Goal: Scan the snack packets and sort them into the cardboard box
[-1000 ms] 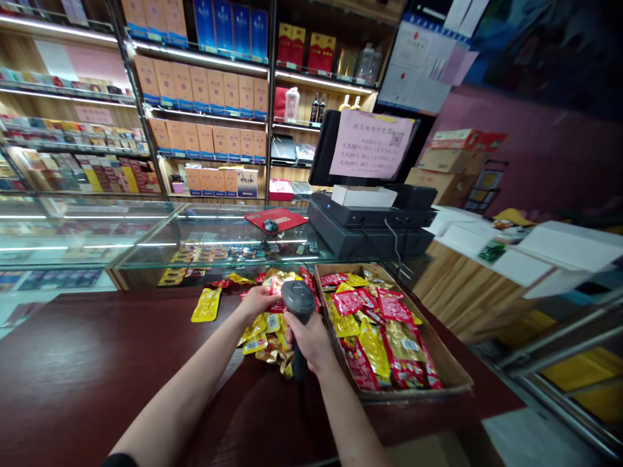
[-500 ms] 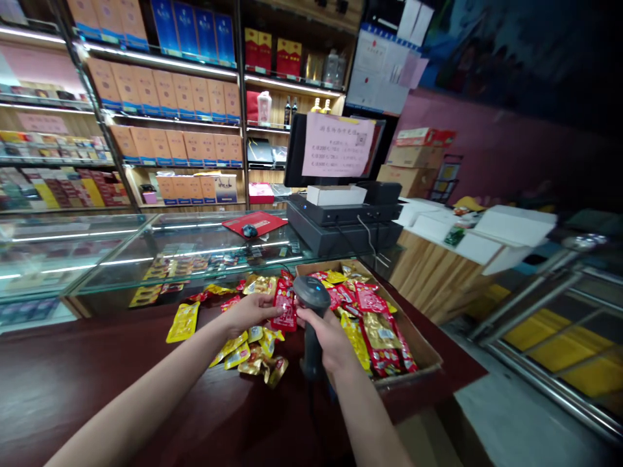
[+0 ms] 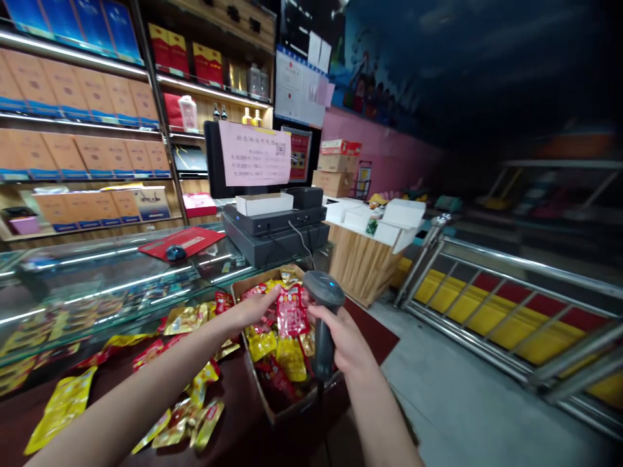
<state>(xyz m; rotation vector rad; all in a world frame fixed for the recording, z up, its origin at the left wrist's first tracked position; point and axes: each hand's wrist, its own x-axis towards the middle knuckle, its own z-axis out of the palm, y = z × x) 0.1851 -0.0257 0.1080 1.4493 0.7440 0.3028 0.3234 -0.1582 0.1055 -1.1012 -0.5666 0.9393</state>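
Observation:
My right hand (image 3: 343,337) is wrapped round a dark handheld scanner (image 3: 323,288), held upright over the right side of an open cardboard box (image 3: 263,397). My left hand (image 3: 256,311) is over the box's left side, fingers apart. Just beyond its fingertips is a red packet (image 3: 292,312), between the two hands; whether it touches either hand is unclear. Red and yellow packets (image 3: 291,358) lie in the box. More gold and yellow packets (image 3: 187,319) are spread on the dark red counter (image 3: 238,431), partly hidden by my left forearm.
Behind the box stand a monitor (image 3: 256,155) with a pink paper and a black cash drawer (image 3: 272,240). A glass case (image 3: 117,285) holds a red mat (image 3: 199,240) and mouse (image 3: 176,253). Metal railing (image 3: 487,318) stands at right; boxed goods fill shelves at left.
The view has swung right. My left hand has moved from the loose packets to over the box, and its fingers have opened from the red packet. The scanner is now over the box too.

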